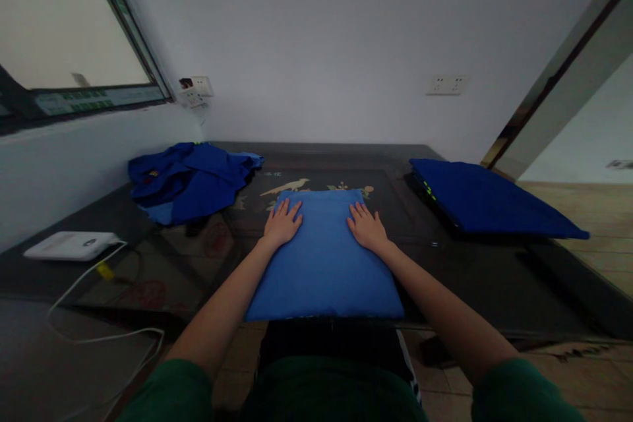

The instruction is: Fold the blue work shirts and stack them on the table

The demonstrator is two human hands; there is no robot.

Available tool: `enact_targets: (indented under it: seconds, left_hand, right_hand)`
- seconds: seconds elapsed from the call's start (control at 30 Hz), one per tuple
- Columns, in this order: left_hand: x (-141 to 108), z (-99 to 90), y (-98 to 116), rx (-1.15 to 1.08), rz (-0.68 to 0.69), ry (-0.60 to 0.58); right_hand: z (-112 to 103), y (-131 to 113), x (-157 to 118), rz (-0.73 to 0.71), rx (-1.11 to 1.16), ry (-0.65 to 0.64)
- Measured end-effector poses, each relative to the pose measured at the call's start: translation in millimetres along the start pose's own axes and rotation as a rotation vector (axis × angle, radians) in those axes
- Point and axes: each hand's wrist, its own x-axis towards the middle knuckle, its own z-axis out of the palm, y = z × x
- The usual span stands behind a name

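A light blue folded cloth (pixel 326 264), roughly rectangular, lies flat at the front of the dark table, its near edge at the table's front edge. My left hand (pixel 283 223) rests palm down on its far left part, fingers spread. On the far right part lies my right hand (pixel 367 227), also flat with the fingers apart. Neither hand grips the cloth. Left of it a crumpled darker blue garment (pixel 198 178) with lighter blue parts is heaped. To the right sits a flat folded stack of dark blue cloth (pixel 484 198), its right corner reaching past the table's side.
The dark table (pixel 420 283) has a bird and flower picture on its top and stands against the wall. A white power bank (pixel 74 245) with a white cable (pixel 106 336) lies at the left. Wall sockets (pixel 446 84) are above the table; a window is at upper left.
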Motion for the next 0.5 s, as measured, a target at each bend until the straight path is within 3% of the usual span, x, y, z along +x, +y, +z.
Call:
enact_targets:
  seconds: [0.13, 0.27, 0.37, 0.5]
  left_hand:
    - [10.8, -7.9, -1.0, -0.051, -0.015, 0.011]
    - [31.1, -17.3, -0.9, -0.061, -0.012, 0.122]
    - [41.0, -14.4, -3.4, -0.037, 0.012, 0.104]
    - [42.4, -1.3, -12.1, -0.06, -0.06, 0.055]
  right_hand:
    - [-8.5, -4.6, 4.8, 0.004, -0.018, 0.074]
    - [-18.7, -9.7, 27.5, -0.011, 0.015, 0.204]
    - [-15.9, -9.2, 44.6, 0.032, 0.032, 0.135]
    - [-2.8, -2.4, 50.8, 0.066, 0.028, 0.069]
